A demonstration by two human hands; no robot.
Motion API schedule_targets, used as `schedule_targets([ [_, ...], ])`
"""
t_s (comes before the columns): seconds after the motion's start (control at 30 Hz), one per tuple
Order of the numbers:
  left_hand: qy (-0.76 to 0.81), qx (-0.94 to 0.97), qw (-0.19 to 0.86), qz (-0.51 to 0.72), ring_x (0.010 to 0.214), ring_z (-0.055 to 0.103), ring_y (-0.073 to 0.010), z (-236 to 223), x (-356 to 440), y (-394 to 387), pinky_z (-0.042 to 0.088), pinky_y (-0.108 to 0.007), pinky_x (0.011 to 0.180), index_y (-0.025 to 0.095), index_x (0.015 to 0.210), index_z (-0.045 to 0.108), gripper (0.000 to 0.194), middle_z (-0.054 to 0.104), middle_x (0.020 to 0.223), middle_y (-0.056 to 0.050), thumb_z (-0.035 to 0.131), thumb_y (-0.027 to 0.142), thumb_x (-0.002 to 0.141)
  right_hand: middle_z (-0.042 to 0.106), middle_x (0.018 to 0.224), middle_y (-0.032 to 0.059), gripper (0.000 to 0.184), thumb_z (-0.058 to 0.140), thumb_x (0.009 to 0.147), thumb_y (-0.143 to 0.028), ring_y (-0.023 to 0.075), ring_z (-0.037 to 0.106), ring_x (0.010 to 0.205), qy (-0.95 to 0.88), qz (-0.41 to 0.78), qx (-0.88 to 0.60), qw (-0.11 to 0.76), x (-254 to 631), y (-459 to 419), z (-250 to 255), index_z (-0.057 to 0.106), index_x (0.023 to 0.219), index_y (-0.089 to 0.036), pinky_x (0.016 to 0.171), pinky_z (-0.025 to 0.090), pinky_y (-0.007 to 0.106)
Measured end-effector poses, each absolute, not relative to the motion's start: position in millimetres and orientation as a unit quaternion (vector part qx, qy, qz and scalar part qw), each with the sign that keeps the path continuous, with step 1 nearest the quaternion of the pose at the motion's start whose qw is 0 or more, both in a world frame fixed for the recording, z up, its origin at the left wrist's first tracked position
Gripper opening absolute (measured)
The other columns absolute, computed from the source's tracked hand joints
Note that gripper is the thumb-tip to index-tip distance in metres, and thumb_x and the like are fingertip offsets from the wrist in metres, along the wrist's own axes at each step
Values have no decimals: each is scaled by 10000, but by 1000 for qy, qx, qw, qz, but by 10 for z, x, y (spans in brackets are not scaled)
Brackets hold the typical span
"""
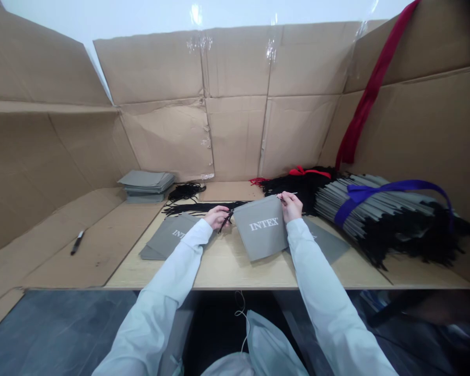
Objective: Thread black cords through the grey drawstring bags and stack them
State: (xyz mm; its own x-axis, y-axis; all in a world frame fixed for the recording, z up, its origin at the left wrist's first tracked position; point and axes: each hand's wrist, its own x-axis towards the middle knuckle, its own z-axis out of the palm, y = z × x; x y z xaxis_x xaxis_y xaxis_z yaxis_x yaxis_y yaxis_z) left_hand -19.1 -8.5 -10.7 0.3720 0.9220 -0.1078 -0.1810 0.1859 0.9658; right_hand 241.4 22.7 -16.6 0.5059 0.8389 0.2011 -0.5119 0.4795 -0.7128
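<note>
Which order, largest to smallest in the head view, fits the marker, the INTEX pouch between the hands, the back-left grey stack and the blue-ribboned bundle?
1. Blue-ribboned bundle
2. INTEX pouch
3. Grey stack
4. Marker
Apparent size only; the stack sits farther back than the pouch.

White "INTEX" marks the raised grey pouch (260,230); "INT" shows on the flat pouch (166,240) at left.

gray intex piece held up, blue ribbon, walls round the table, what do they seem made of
Gray INTEX piece: perhaps nonwoven fabric, matte and even; texture too fine to tell.
Blue ribbon: likely cloth, smooth-looking, perhaps satiny, bent in a soft curve.
Walls: brown cardboard, matte, with fold creases and shiny clear tape.
</note>
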Motion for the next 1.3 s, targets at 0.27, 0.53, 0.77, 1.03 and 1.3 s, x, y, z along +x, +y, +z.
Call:
schedule_targets([
  [0.27, 381, 491, 641, 450, 427, 491, -76, -228, -127, -55, 318, -176, 389, 139, 741, 396, 357, 468, 583, 42, 442, -77, 460, 588, 531, -3, 180, 676, 527, -203, 86, 551, 533, -289, 415, -308, 806, 2358, 194, -156, 515, 581, -145, 538, 448, 211],
  [0.53, 476, 428, 638, 428, 253, 205, 5, -200, -162, 16, 99, -166, 297, 123, 706, 480, 97, 463, 554, 23, 425, 202, 688, 602, 564, 3, 159, 668, 532, -197, 82, 554, 544, -315, 428, -297, 793, 2246, 183, -163, 528, 589, -146, 543, 445, 204],
  [0.77, 449, 476, 619, 436, 245, 252, -3, -253, -142, 1, 147, -151, 283, 141, 631, 432, 207, 374, 436, 72, 550, 308, 665, 601, 564, -2, 162, 668, 526, -196, 79, 554, 554, -323, 433, -284, 793, 2231, 168, -137, 522, 580, -151, 560, 444, 201],
  [1.03, 480, 474, 620, 401, 243, 289, -16, -192, -112, -50, 123, -137, 282, 159, 844, 480, 199, 371, 450, 74, 486, 316, 723, 601, 574, -3, 167, 665, 537, -209, 84, 554, 554, -346, 425, -289, 785, 2230, 171, -144, 514, 588, -157, 568, 448, 216],
  [1.3, 514, 466, 610, 382, 265, 225, 14, -137, -132, -24, 54, -155, 309, 140, 615, 439, 274, 389, 480, 63, 636, 329, 586, 599, 571, -8, 186, 672, 532, -225, 83, 551, 548, -352, 422, -289, 784, 2209, 110, -74, 506, 585, -160, 555, 450, 216],
])
